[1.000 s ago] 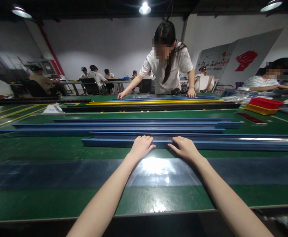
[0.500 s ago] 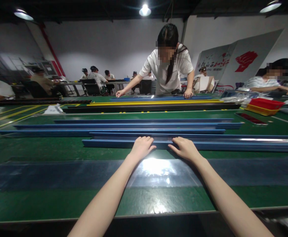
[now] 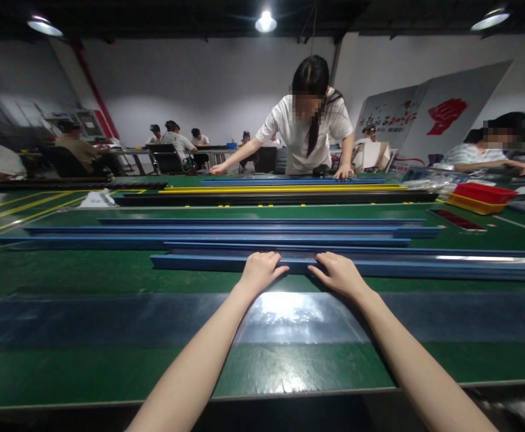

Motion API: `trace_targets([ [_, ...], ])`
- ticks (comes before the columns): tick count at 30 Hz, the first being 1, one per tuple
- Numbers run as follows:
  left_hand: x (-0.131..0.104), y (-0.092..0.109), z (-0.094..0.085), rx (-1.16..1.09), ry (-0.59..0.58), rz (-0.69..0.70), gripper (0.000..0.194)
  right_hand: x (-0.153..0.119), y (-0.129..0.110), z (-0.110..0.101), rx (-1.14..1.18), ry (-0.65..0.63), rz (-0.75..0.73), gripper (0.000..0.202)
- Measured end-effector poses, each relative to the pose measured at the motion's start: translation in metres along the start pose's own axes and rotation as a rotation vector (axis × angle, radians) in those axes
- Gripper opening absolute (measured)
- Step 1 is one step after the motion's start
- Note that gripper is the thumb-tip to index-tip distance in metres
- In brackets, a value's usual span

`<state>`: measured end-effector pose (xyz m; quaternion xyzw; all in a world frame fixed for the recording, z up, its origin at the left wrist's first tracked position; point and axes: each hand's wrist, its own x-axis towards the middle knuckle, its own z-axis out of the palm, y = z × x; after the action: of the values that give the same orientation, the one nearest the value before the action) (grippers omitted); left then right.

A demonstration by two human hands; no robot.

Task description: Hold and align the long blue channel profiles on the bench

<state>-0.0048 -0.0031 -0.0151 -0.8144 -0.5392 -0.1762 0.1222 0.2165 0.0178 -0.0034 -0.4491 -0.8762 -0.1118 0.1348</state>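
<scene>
A long blue channel-shaped profile (image 3: 199,262) lies crosswise on the green table in front of me. My left hand (image 3: 261,271) grips its near wall, fingers curled over the top into the channel and thumb along the outer face. A short way to the right, my right hand (image 3: 336,272) holds the same wall in a mirrored grip. The fingertips of both hands are partly hidden inside the channel. Between my forearms and beyond them, a long clear plastic strip (image 3: 109,318) lies flat, nearer to me than the profile.
More blue profiles (image 3: 86,242) lie just behind. Farther back are a black profile (image 3: 289,198) and a yellow strip (image 3: 226,189). A co-worker (image 3: 309,132) leans over the table's far side. At right are a red tray (image 3: 485,194) and a phone (image 3: 458,220).
Both hands keep their hold on the blue profile, which has barely moved. The view has shifted very slightly. The co-worker opposite leans a little lower.
</scene>
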Motion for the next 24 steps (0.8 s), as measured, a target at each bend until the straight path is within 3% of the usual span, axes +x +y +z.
trace_targets([
  [8, 0.008, 0.003, -0.013, 0.023, -0.063, 0.066, 0.036, 0.002, 0.003, 0.003, 0.026, -0.026, 0.015, 0.032],
  [13, 0.013, 0.002, -0.024, -0.02, -0.039, 0.053, 0.035, 0.005, 0.0, -0.003, 0.019, -0.064, 0.034, 0.036],
  [19, 0.016, -0.008, -0.037, -0.098, 0.026, -0.056, 0.035, 0.015, -0.008, -0.011, 0.007, -0.148, -0.004, 0.036],
  [24, 0.006, -0.022, -0.039, -0.082, -0.002, -0.019, 0.036, 0.029, -0.018, -0.018, 0.02, -0.228, -0.021, 0.031],
])
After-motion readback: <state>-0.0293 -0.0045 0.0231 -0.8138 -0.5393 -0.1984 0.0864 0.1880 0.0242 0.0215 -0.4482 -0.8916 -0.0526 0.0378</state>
